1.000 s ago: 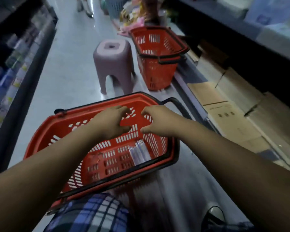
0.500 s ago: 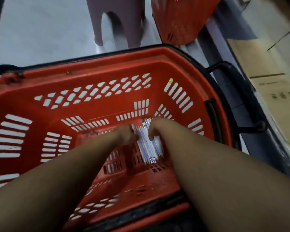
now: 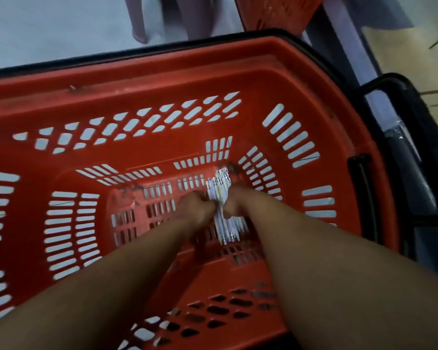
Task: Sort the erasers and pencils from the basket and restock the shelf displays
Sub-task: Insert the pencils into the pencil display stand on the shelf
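- Both forearms reached from the bottom edge down into a red basket [image 3: 147, 79]; the arms covered much of its near wall and floor.
- The pencils [image 3: 228, 229] lay as one bundle on the basket floor, close to its far right corner.
- The middle of the bundle was hidden behind the two hands; only its far end and its near end showed.
- The bundle's long axis ran from far to near, leaning slightly to the right at the near end.
- The near ends looked pale and tapered, and the far ends blunter, but blur made the tips hard to tell.
- The left grip [image 3: 197, 206] was curled and clamped on the bundle from the left side.
- The right grip [image 3: 236, 200] was curled and clamped on the bundle from the right side, just beside the left one.
- The fingertips of both were tucked out of sight against the pencils.
- A black handle [image 3: 415, 157] lay folded down along the basket's right side.
- At the top edge, a pink stool [image 3: 138, 24] and a second red basket [image 3: 276, 11] stood on the pale floor [image 3: 48, 29], both cut off by the frame.
- Brown boxes [image 3: 402, 59] at the upper right were partly out of frame.
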Demonstrator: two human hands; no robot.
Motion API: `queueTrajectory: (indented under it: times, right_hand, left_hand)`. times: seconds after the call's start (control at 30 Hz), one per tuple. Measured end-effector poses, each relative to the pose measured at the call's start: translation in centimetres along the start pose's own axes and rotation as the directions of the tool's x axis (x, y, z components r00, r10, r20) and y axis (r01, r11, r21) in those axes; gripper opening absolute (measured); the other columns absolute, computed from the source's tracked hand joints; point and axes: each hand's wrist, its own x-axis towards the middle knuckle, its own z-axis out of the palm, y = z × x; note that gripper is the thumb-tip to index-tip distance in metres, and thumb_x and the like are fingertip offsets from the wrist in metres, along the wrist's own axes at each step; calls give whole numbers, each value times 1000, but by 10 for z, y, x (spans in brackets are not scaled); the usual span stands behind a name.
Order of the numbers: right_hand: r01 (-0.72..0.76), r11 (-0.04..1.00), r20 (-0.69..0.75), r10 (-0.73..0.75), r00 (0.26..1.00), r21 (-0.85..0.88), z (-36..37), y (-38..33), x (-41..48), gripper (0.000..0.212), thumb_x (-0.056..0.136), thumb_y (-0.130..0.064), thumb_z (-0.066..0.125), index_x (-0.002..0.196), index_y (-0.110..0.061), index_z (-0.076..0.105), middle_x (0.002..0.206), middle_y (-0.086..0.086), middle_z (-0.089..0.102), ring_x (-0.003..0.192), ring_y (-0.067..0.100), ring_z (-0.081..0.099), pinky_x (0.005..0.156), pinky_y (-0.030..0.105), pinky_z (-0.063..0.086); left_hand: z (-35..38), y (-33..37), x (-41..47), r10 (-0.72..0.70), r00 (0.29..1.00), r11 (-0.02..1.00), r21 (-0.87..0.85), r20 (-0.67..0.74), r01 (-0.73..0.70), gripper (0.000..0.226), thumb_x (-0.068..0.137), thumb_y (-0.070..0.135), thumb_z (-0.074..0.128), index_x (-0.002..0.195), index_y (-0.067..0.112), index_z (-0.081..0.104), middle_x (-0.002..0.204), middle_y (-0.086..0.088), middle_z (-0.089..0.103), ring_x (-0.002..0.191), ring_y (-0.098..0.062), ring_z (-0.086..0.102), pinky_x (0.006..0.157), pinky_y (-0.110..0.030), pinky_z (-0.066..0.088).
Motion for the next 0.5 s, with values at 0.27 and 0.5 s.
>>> queueTrajectory:
  times: [0.27, 0.5]
  right_hand:
    - [101, 988, 73, -110, 991, 116, 8, -5, 8, 32, 92, -7, 63, 123, 3, 62, 120, 18, 65, 108, 31, 66, 91, 40, 57]
    - [110, 988, 128, -123, 984, 104, 6, -10, 7, 22, 93, 6, 45, 109, 5, 60, 97, 20, 64, 76, 25, 58, 66, 31, 47]
  left_hand:
    - [-5, 1, -4, -73, 978, 960, -252, 193, 121, 10, 89, 3, 65, 81, 4, 71, 73, -14, 73, 73, -34, 73, 79, -51, 63]
    - [4, -2, -4, -99, 958, 885, -416, 268, 207, 19, 100, 16, 53, 95, 6, 68, 72, -5, 71, 61, -15, 66, 58, -29, 56]
